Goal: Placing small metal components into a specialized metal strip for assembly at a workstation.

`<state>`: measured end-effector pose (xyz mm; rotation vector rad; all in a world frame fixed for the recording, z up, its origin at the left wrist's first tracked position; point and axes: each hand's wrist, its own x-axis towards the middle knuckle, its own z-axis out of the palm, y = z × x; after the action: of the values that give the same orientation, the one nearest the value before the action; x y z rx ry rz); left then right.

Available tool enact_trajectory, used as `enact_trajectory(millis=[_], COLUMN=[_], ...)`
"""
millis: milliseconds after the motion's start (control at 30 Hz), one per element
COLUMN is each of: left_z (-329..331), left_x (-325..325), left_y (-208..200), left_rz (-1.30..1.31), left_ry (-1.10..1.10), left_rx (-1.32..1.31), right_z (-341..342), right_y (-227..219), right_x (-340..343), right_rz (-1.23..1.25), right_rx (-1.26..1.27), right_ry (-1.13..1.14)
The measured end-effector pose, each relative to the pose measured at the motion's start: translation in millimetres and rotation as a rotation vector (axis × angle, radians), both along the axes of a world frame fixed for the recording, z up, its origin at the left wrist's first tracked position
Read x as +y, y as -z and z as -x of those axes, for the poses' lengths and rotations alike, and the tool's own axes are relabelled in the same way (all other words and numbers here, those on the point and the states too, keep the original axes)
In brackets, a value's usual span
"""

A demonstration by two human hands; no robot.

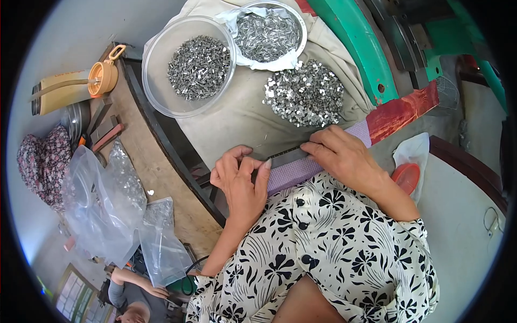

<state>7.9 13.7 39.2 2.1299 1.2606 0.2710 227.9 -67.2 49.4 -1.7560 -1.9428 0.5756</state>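
A narrow dark grey metal strip point(288, 156) with a row of small marks or notches along its upper edge lies across the purple checked cloth edge point(295, 173) in front of me. My left hand point(242, 183) is at its left end, thumb and curled fingers closed around it. At the right end, my right hand point(347, 159) pinches the strip, the fingers bent over it. Just beyond the strip a couple of thin pins point(262, 141) rest on the beige cloth point(231, 129). Past my right hand is a heap of small, shiny metal pieces point(307, 94).
A clear plastic bowl point(153, 89) of small metal pieces and a lined metal bowl point(301, 27) of thin pins stand at the back. Left is a wooden table point(161, 177) with plastic bags point(97, 204) and an orange-lidded bottle point(105, 78). Green machinery point(355, 43) is at right; another person point(132, 293) appears lower left.
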Motion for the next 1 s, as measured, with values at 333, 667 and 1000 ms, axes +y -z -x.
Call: enact_trajectory(millis=[333, 667, 1000], left_z=[-1.8, 11.5, 3.5], left_x=[0.6, -0.8, 17.7], left_y=[-2.9, 2.5, 0.3], left_rz=[-0.025, -0.066, -0.246], left_ry=[0.01, 0.183, 0.38], left_rx=[0.028, -0.026, -0.074], right_z=[-3.1, -11.5, -16.4], right_y=[8.0, 29.2, 24.2], right_x=[-12.4, -30.8, -24.5], right_rz=[-0.008, -0.207, -0.225], right_rx=[0.063, 0.15, 0.132], right_ry=[0.233, 0.163, 0.164])
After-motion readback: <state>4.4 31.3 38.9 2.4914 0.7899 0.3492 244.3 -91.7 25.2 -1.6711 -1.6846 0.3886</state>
